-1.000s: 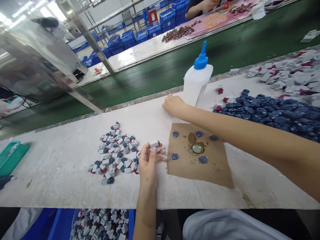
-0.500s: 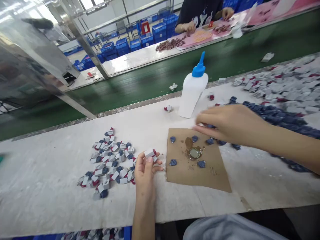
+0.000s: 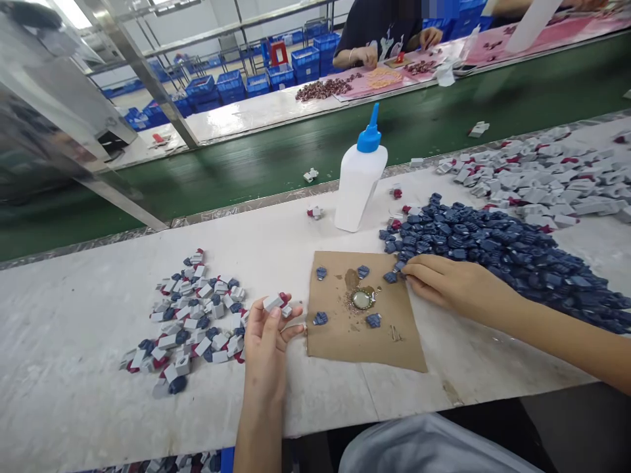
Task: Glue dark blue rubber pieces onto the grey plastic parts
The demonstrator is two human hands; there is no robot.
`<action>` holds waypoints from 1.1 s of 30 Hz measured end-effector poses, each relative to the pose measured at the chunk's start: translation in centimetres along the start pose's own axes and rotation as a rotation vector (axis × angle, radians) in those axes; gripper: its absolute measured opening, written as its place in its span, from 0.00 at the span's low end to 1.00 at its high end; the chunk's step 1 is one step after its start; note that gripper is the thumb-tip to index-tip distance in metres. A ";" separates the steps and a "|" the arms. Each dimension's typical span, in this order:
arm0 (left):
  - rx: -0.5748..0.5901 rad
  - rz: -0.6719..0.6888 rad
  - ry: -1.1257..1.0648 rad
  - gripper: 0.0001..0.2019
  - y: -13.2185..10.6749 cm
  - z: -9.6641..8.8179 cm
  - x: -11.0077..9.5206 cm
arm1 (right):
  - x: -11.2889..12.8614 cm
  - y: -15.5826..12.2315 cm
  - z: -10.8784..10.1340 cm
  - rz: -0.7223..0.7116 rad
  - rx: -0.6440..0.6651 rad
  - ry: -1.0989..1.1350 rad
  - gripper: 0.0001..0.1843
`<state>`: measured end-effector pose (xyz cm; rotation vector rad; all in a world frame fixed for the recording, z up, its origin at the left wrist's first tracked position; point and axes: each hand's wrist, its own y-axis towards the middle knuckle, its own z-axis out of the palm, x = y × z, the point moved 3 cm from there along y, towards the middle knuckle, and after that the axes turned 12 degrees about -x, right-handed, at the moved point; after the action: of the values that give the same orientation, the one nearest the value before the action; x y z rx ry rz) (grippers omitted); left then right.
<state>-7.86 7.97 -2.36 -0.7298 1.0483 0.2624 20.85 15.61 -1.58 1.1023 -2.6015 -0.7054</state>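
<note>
My left hand (image 3: pixel 266 341) pinches a small white and red part (image 3: pixel 275 301) just left of a brown cardboard square (image 3: pixel 345 341). On the cardboard lie several small dark blue pieces (image 3: pixel 321 318) around a metal cap (image 3: pixel 361 299) ringed with glue stains. My right hand (image 3: pixel 448 284) rests at the cardboard's right edge, fingers closed on a dark blue piece (image 3: pixel 400 267) at the edge of the blue pile (image 3: pixel 493 246). A white glue bottle (image 3: pixel 359 179) with a blue nozzle stands behind the cardboard.
A heap of assembled white, red and blue parts (image 3: pixel 190 315) lies to the left. Loose white parts (image 3: pixel 542 174) cover the far right. A green conveyor belt (image 3: pixel 276 157) runs behind the table. Another person (image 3: pixel 389 33) works at the far bench, with blue crates (image 3: pixel 246 82) beyond.
My right hand drew back from beside the glue bottle, passed over the cardboard, and now rests at the blue pile's edge. My left hand has kept hold of the white part.
</note>
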 end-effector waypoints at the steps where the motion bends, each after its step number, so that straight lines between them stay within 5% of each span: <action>1: -0.002 -0.001 -0.011 0.17 0.0 0.0 0.0 | 0.0 0.1 0.0 -0.030 0.011 -0.003 0.17; 6: 0.020 -0.025 -0.012 0.15 -0.2 0.4 0.1 | -0.7 -1.0 0.0 -0.102 0.150 -0.013 0.23; 14: 0.045 -0.045 0.000 0.14 -0.2 0.3 0.2 | -1.9 -4.3 -1.4 0.129 0.119 0.108 0.19; 18: 0.053 -0.055 0.029 0.13 -0.3 0.5 0.2 | -1.7 -2.6 -1.8 0.125 0.136 0.130 0.19; 25: 0.052 -0.033 0.046 0.15 -0.4 0.7 0.2 | -1.2 1.0 -1.6 0.334 0.492 0.257 0.09; 33: 0.036 0.003 0.017 0.13 -3.2 0.7 0.5 | 1.5 3.2 -2.2 0.358 0.450 0.429 0.06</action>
<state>-5.44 6.03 -1.25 -0.6995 1.0676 0.2395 18.74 15.70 2.02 0.7398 -2.5168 0.1880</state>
